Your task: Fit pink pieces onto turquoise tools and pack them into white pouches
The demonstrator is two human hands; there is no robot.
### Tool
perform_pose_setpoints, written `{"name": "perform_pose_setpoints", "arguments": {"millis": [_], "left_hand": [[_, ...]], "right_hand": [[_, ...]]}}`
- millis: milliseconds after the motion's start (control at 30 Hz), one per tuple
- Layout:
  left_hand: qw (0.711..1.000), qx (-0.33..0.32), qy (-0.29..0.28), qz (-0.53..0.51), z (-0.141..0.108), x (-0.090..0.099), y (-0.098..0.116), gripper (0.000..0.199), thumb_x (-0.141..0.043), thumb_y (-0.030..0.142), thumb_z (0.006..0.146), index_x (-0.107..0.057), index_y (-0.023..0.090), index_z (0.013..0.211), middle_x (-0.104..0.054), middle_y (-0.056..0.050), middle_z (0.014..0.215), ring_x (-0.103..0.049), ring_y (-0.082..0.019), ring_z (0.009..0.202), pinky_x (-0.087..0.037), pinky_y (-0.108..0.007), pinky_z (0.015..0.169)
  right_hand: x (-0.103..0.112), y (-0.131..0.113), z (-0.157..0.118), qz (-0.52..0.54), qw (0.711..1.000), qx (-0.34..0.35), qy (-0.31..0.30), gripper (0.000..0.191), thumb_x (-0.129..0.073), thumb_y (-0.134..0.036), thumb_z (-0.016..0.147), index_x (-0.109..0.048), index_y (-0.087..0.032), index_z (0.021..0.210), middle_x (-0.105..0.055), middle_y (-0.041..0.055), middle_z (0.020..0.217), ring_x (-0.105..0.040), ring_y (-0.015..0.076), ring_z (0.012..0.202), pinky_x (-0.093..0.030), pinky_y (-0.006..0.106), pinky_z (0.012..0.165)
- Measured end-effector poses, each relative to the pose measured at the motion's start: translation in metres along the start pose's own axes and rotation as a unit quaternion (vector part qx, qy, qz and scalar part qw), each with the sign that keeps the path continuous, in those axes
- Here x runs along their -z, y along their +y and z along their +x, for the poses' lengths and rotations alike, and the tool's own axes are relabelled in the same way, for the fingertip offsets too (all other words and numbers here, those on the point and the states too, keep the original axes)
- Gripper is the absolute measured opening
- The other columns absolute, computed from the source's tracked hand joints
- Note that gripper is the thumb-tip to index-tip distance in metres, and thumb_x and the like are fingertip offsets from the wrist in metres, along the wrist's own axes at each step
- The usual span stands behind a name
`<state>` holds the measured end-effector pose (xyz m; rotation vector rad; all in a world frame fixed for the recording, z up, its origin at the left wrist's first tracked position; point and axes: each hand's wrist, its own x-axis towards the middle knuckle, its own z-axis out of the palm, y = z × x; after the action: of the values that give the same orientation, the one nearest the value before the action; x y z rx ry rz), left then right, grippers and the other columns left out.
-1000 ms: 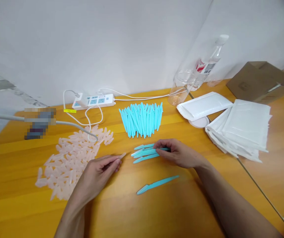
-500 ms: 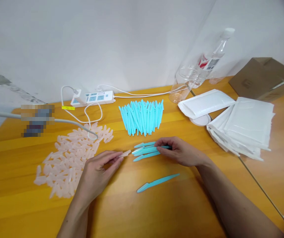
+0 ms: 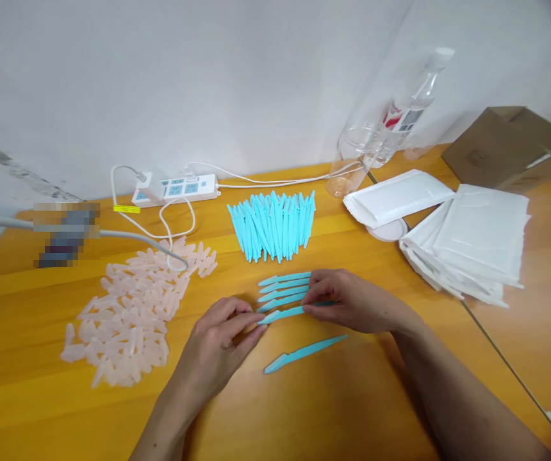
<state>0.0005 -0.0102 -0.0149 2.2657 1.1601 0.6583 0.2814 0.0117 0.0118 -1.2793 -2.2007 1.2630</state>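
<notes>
My right hand pinches the handle of a turquoise eyebrow razor. At its blade end, the thumb and fingertips of my left hand are closed on the tip; a translucent cap there is hard to make out. Just beyond lie several more turquoise razors side by side, their right ends partly hidden behind my right hand. One loose razor rests nearer to me. To the left spreads a heap of pale pink translucent caps. A dense row of turquoise razors lies at the back.
A white power strip with cables sits by the wall, and a grey cable crosses the caps. At the right stand a clear jar, a plastic bottle and a cardboard box. White padded envelopes lie in front of them.
My left hand has moved right with the cap to the razor's blade end. My right hand has drawn one razor toward me, apart from the others, which now lie spaced out.
</notes>
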Motion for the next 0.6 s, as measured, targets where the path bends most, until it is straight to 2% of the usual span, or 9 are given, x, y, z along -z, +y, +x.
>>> {"name": "perform_pose_setpoints", "arguments": {"millis": [167,367,600], "left_hand": [[0.999,-0.006,-0.028,0.036,-0.002,-0.003,-0.004,0.013,-0.064,0.028,0.093,-0.074,0.026,0.101,-0.066,-0.006,0.092,-0.061,-0.019,0.086,-0.050,-0.032,0.074],[0.998,0.016,-0.019,0.053,0.003,-0.003,-0.002,0.011,-0.064,0.028,0.092,-0.072,0.022,0.087,-0.064,-0.005,0.085,-0.060,-0.018,0.081,-0.049,-0.032,0.074],[0.998,0.035,0.020,0.043,0.004,0.003,0.001,0.013,-0.067,0.030,0.090,-0.067,0.021,0.080,-0.062,-0.003,0.081,-0.059,-0.018,0.078,-0.047,-0.030,0.071]], "right_hand": [[-0.001,0.006,0.002,-0.035,0.998,-0.047,0.028,0.018,-0.062,-0.030,0.089,-0.076,-0.021,0.081,-0.068,0.0031,0.079,-0.057,0.0153,0.068,-0.039,0.026,0.061],[-0.001,0.017,0.007,-0.032,0.977,-0.136,0.160,0.026,-0.059,-0.041,0.090,-0.069,-0.020,0.079,-0.063,0.0005,0.066,-0.050,0.0133,0.057,-0.034,0.025,0.054],[0.003,0.031,0.012,-0.069,0.939,-0.210,0.264,0.036,-0.059,-0.047,0.089,-0.063,-0.020,0.066,-0.057,-0.0005,0.058,-0.047,0.0136,0.055,-0.031,0.027,0.054]]}}
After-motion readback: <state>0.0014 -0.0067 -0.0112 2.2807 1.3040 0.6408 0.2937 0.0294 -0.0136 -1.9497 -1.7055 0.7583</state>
